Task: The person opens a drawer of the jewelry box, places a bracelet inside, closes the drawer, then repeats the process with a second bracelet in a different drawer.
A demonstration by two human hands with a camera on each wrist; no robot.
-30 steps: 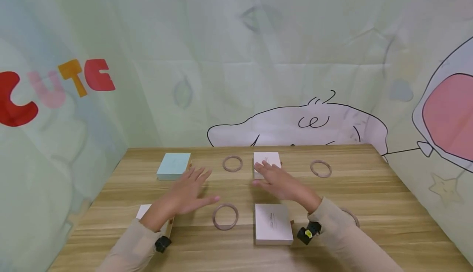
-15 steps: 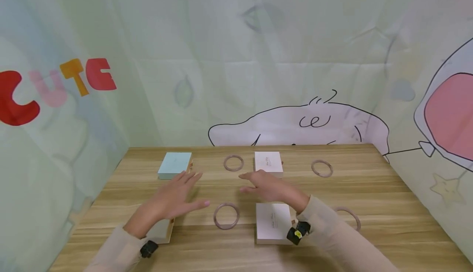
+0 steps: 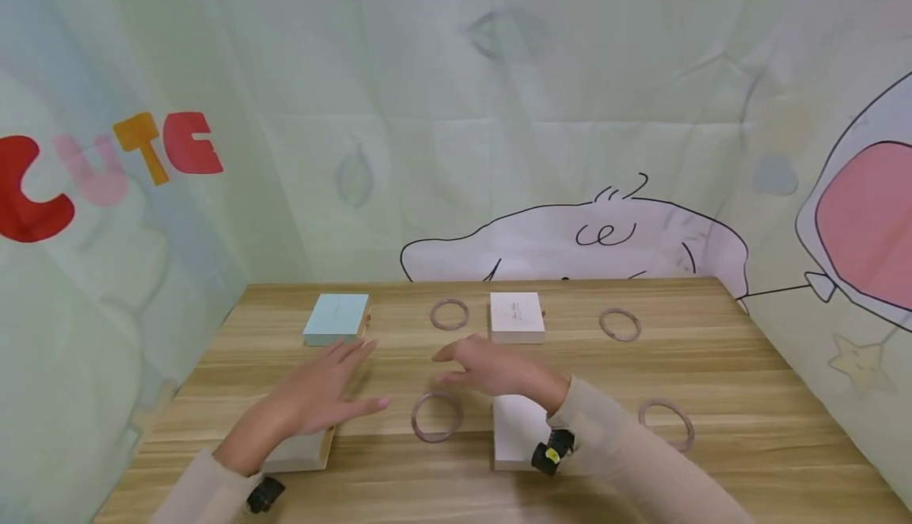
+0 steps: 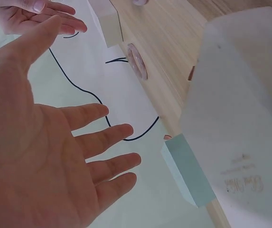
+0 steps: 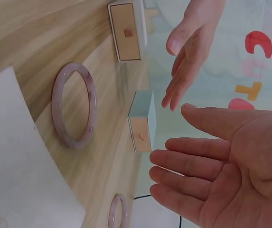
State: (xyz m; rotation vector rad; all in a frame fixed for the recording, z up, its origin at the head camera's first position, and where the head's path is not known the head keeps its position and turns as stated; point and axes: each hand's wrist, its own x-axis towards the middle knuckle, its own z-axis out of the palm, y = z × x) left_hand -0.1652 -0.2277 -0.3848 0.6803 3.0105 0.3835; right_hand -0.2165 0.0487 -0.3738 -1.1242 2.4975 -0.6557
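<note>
My left hand (image 3: 309, 393) hovers with fingers spread over the near-left white box (image 3: 295, 454), which it partly covers in the head view. Its palm holds nothing in the left wrist view. Behind its fingertips lies a light blue box (image 3: 337, 316). My right hand (image 3: 492, 366), also holding nothing, hangs between the back white box (image 3: 516, 315) and the near white box (image 3: 518, 433). Its extended fingers point left, just above a purplish bangle (image 3: 437, 417). In the right wrist view, small tabs show on the drawer fronts of the blue box (image 5: 142, 133) and a white box (image 5: 126, 33).
Another bangle (image 3: 450, 314) lies between the two back boxes. On the right side are a back bangle (image 3: 620, 324) and a near bangle (image 3: 666, 425), beside my right sleeve. A printed curtain (image 3: 456, 152) stands behind the wooden table (image 3: 720, 366).
Both hands have drawn left and a little toward me, uncovering the back white box and the near-right bangle. Boxes and bangles have stayed in place.
</note>
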